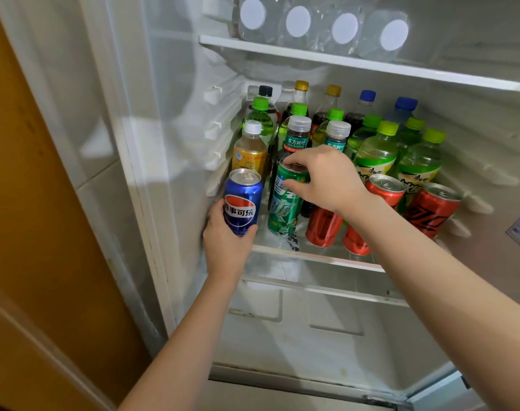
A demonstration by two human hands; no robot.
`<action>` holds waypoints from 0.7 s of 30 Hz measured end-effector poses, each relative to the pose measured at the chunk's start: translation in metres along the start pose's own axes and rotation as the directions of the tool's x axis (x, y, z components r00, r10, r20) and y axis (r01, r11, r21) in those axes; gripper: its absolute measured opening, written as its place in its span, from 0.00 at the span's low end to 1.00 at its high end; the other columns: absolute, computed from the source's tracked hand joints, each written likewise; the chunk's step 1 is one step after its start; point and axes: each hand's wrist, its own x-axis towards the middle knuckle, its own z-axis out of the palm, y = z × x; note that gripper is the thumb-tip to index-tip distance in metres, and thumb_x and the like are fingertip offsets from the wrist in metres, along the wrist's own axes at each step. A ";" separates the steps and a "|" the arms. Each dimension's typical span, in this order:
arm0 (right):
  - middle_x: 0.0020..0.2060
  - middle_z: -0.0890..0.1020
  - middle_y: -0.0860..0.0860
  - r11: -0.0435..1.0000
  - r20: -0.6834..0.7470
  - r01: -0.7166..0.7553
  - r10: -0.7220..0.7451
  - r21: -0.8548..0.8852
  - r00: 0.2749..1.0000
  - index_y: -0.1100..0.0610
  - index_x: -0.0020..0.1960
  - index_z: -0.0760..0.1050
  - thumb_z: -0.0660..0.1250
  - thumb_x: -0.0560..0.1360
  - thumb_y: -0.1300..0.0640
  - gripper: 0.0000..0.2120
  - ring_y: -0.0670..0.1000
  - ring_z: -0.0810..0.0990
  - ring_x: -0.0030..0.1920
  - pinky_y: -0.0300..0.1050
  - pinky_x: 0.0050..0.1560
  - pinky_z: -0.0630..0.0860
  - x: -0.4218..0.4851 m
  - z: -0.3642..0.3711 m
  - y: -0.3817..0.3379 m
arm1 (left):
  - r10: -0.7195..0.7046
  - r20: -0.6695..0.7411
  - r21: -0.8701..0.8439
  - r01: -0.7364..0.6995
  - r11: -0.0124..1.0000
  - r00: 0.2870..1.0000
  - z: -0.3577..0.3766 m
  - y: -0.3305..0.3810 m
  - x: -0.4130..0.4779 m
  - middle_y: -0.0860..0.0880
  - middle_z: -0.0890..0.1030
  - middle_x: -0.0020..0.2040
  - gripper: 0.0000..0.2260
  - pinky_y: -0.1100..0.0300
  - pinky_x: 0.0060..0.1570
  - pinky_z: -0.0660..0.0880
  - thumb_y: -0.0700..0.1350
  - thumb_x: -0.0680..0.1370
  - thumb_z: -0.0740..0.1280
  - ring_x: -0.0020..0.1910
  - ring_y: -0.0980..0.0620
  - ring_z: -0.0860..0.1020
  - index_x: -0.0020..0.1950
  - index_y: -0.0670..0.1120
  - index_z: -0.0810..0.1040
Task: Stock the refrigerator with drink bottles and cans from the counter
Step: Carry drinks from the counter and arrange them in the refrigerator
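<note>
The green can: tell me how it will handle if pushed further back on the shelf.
The green can is tall and narrow, and the right hand grips it near the top, so a push there may tip it. Its smooth metal side could slip in the fingers. The shelf looks smooth, so it should slide easily, perhaps into the red can.

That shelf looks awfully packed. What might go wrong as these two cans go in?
1. The blue can in the left hand is at the front edge of the shelf; set too near it, it might tip out.
2. The right hand grips the green can by its top, close to the red cans; a nudge might topple one.
</note>
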 end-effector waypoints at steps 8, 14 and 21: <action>0.60 0.80 0.51 0.990 0.067 0.019 -0.029 0.137 0.997 0.56 0.63 0.76 0.72 0.72 0.55 0.20 0.53 0.78 0.59 0.42 0.58 0.71 -0.002 -0.003 0.005 | -0.022 0.030 -0.035 0.023 0.999 0.999 -0.001 -0.008 0.001 0.50 0.80 0.60 0.33 0.52 0.56 0.78 0.46 0.62 0.80 0.57 0.52 0.79 0.65 0.49 0.71; 0.61 0.79 0.49 0.985 0.104 0.019 -0.037 0.170 0.994 0.55 0.64 0.75 0.71 0.72 0.57 0.20 0.51 0.77 0.60 0.44 0.60 0.73 -0.002 -0.003 0.007 | -0.005 0.030 0.010 0.005 1.000 1.000 0.001 -0.009 0.002 0.49 0.79 0.61 0.34 0.50 0.56 0.78 0.47 0.63 0.80 0.58 0.51 0.78 0.65 0.48 0.70; 0.63 0.77 0.49 0.973 0.060 -0.009 -0.005 0.232 0.998 0.55 0.65 0.74 0.70 0.73 0.56 0.21 0.51 0.76 0.61 0.48 0.61 0.73 -0.010 -0.005 0.005 | 0.013 0.002 0.026 -0.013 1.000 1.000 0.002 -0.006 -0.001 0.49 0.79 0.61 0.35 0.56 0.56 0.77 0.47 0.63 0.80 0.58 0.51 0.78 0.66 0.49 0.70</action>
